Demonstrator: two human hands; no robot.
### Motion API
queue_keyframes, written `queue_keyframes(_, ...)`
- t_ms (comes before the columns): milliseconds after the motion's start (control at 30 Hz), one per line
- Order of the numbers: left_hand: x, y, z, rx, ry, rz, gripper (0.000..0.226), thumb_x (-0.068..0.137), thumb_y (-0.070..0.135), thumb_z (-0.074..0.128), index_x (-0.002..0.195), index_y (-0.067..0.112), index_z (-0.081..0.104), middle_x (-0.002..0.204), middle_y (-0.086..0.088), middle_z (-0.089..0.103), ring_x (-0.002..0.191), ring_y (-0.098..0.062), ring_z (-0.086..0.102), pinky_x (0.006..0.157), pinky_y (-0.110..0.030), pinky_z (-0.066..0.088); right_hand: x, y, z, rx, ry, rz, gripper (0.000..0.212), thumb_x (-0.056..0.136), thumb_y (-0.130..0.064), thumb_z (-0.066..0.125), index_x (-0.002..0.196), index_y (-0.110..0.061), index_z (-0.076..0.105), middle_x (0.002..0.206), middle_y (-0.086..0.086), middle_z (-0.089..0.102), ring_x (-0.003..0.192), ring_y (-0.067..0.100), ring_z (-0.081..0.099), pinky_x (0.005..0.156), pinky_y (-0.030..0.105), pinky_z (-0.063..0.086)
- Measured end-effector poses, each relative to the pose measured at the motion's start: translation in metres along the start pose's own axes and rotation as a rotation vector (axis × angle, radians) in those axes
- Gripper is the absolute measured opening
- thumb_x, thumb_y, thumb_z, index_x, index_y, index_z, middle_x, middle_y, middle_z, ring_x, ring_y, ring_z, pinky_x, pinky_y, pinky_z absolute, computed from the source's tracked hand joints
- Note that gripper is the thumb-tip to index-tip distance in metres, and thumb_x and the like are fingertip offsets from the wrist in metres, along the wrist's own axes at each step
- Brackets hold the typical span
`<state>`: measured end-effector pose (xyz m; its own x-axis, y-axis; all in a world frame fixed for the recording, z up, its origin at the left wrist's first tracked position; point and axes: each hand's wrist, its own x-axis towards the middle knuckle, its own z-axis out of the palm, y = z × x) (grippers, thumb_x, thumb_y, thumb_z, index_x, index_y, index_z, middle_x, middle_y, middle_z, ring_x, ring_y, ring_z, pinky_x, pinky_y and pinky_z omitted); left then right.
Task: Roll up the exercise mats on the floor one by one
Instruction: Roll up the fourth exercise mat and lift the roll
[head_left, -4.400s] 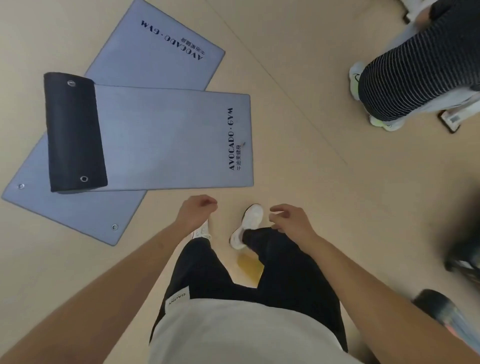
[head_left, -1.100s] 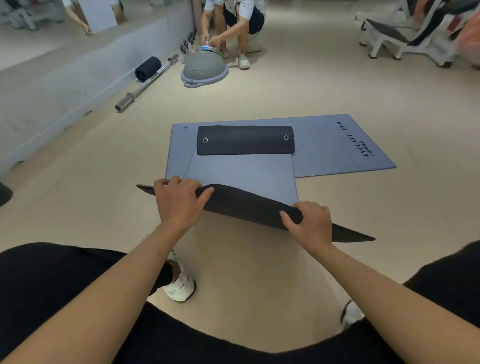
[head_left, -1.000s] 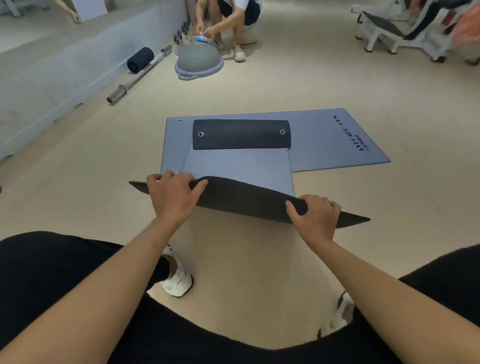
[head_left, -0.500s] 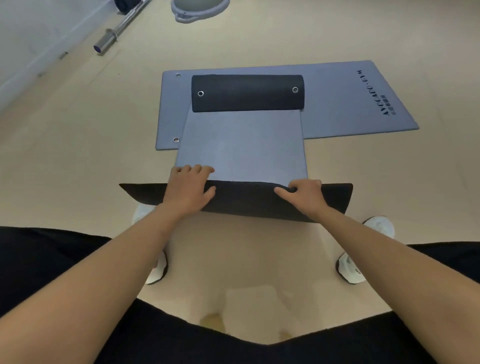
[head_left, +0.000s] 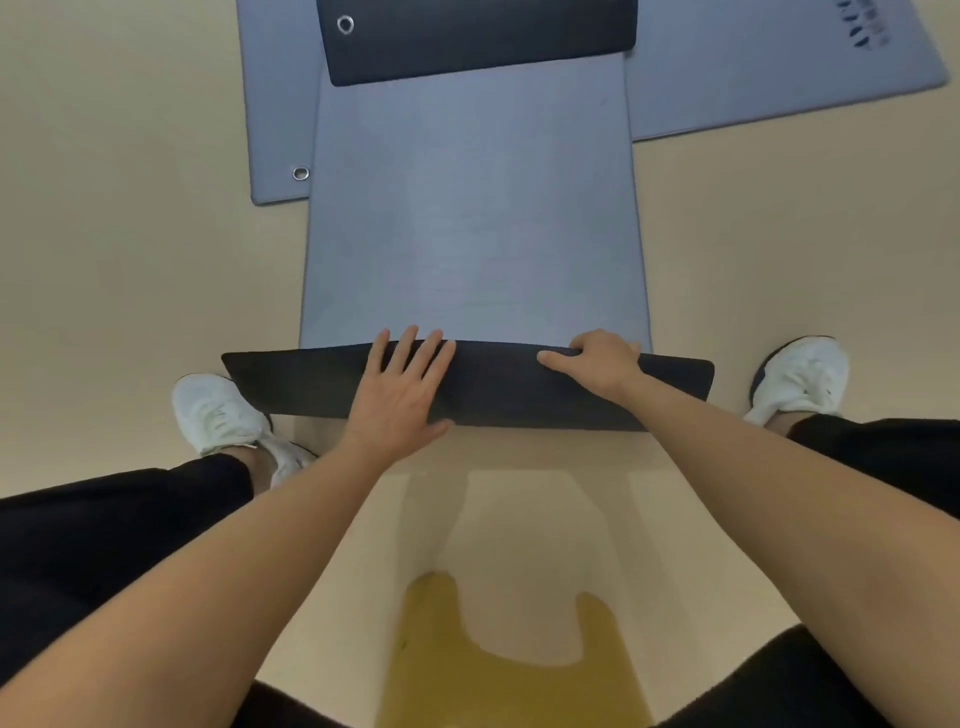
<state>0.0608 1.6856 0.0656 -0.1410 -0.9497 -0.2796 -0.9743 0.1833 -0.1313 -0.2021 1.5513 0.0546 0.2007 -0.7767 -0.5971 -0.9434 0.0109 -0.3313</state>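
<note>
The left hand (head_left: 402, 384) lies flat with its fingers straight and slightly spread. It presses down on the black turned-over near end (head_left: 493, 389) of the upper grey-blue foam exercise mat (head_left: 472, 208). The right hand (head_left: 602, 364) grips the same fold further right, its fingers curled over the far edge and its thumb stretched leftward along the black underside.

This mat runs straight away from the person on the beige floor (head_left: 114, 270). Its far end is also doubled back as a black flap (head_left: 478, 36), which has a metal eyelet (head_left: 345, 24) near its left corner. A second grey-blue mat (head_left: 769, 73) lies crosswise under it, flat, sticking out on both sides, with dark print near its right end.

A white left shoe (head_left: 218, 415) stands just beside the fold's left end, and a white right shoe (head_left: 797, 376) stands just beside its right end.
</note>
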Motion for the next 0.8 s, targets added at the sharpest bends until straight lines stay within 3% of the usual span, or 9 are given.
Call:
queue_keyframes(67, 0.010, -0.002, 0.015, -0.008, -0.061, -0.017, 0.112, 0.081, 0.082, 0.054, 0.164, 0.019, 0.013, 0.170, -0.007, 0.021, 0.157, -0.036, 0.014, 0.125, -0.063, 0.005, 0.007, -0.004, 0.009, -0.044, 0.033, 0.001, 0.053, 0.092, -0.073, 0.053, 0.081, -0.021, 0.055, 0.085, 0.000, 0.062, 0.096, 0.026, 0.060, 0.101, 0.047, 0.032)
queue_keyframes(167, 0.023, -0.006, 0.034, -0.030, -0.131, -0.012, 0.117, 0.075, 0.089, 0.052, 0.163, 0.019, 0.018, 0.169, -0.005, 0.023, 0.157, -0.035, 0.015, 0.124, -0.065, 0.006, 0.014, -0.007, 0.021, -0.115, 0.105, -0.037, 0.054, 0.091, -0.071, 0.055, 0.116, -0.023, 0.062, 0.118, 0.002, 0.063, 0.117, 0.029, 0.053, 0.101, 0.048, 0.032)
queue_keyframes(300, 0.030, -0.012, 0.056, -0.102, -0.135, 0.053, 0.115, 0.071, 0.089, 0.054, 0.159, 0.018, 0.031, 0.156, -0.007, 0.039, 0.144, -0.034, 0.032, 0.123, -0.064, 0.012, 0.024, 0.001, 0.038, -0.194, 0.099, -0.073, 0.070, 0.093, -0.070, 0.052, 0.146, -0.024, 0.046, 0.143, 0.007, 0.050, 0.131, 0.032, 0.041, 0.106, 0.049, 0.030)
queue_keyframes(500, 0.022, -0.003, 0.073, -0.082, -0.126, 0.037, 0.117, 0.072, 0.090, 0.048, 0.157, 0.012, 0.032, 0.149, -0.009, 0.044, 0.140, -0.034, 0.038, 0.125, -0.060, 0.013, 0.041, 0.014, 0.053, -0.224, 0.025, -0.149, 0.070, 0.096, -0.068, 0.050, 0.151, -0.025, 0.043, 0.144, 0.008, 0.048, 0.133, 0.033, 0.038, 0.108, 0.049, 0.029)
queue_keyframes(600, 0.021, -0.002, 0.077, -0.098, -0.157, 0.050, 0.111, 0.074, 0.089, 0.042, 0.152, 0.009, 0.041, 0.140, -0.009, 0.055, 0.127, -0.034, 0.050, 0.122, -0.052, 0.026, 0.042, 0.015, 0.053, -0.170, 0.047, -0.218, 0.067, 0.096, -0.063, 0.055, 0.151, -0.027, 0.043, 0.142, 0.008, 0.047, 0.132, 0.034, 0.037, 0.107, 0.048, 0.028)
queue_keyframes(733, 0.029, -0.009, 0.070, -0.283, -0.228, 0.015, 0.092, 0.075, 0.085, 0.056, 0.142, 0.022, 0.053, 0.126, 0.000, 0.061, 0.114, -0.026, 0.056, 0.092, -0.042, 0.046, 0.017, 0.025, 0.063, -0.363, 0.231, -0.668, 0.062, 0.094, -0.063, 0.054, 0.141, -0.023, 0.057, 0.137, 0.008, 0.057, 0.124, 0.037, 0.048, 0.101, 0.052, 0.032)
queue_keyframes(800, 0.034, -0.012, 0.064, -0.345, -0.260, -0.011, 0.082, 0.077, 0.084, 0.058, 0.137, 0.028, 0.057, 0.119, 0.004, 0.061, 0.111, -0.022, 0.056, 0.081, -0.041, 0.048, 0.006, 0.032, 0.075, -0.457, 0.238, -0.721, 0.075, 0.089, -0.072, 0.053, 0.144, -0.022, 0.056, 0.145, 0.011, 0.055, 0.131, 0.039, 0.048, 0.108, 0.060, 0.031)
